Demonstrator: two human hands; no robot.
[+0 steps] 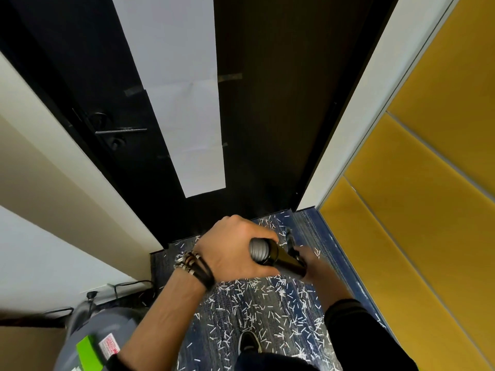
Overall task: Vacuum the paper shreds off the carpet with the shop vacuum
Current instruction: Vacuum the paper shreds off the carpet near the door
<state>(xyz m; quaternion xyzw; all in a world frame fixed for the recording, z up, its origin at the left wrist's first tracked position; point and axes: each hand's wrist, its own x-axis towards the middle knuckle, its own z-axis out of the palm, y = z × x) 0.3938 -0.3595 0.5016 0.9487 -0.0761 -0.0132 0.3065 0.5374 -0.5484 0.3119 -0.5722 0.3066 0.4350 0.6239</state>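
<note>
Item, 6 o'clock, nearest: one dark shoe [249,341] planted among the litter. Item, 7 o'clock: shop vacuum [107,333], grey drum, parked just beside the worker so the hose reaches. It bears a green label [88,352] with white lettering cut off by the frame edge, and a red-and-white warning sticker [109,344], print too small to read. Item, 8 o'clock: black power cord [128,285] trailing along the wall. Item, 5 to 6 o'clock and on toward centre: paper shreds [267,311], white, thick over the blue carpet [310,223], largely uncollected by the look of it. Item, centre: left hand [235,247], bracelets [192,266] at the wrist, clamped round the grey ribbed hose [258,249] where it joins the dark wand [284,259], likely to steer. Right hand [312,262], slightly apart, meets the wand lower down, probably to aim it at the floor; blur hides its fingers, so the grip cannot be told. Item, 12 o'clock: black door [267,116] with lever handle [120,130] and taped white paper [184,103], no writing showing. Item, 3 o'clock: yellow panels [428,210].
</note>
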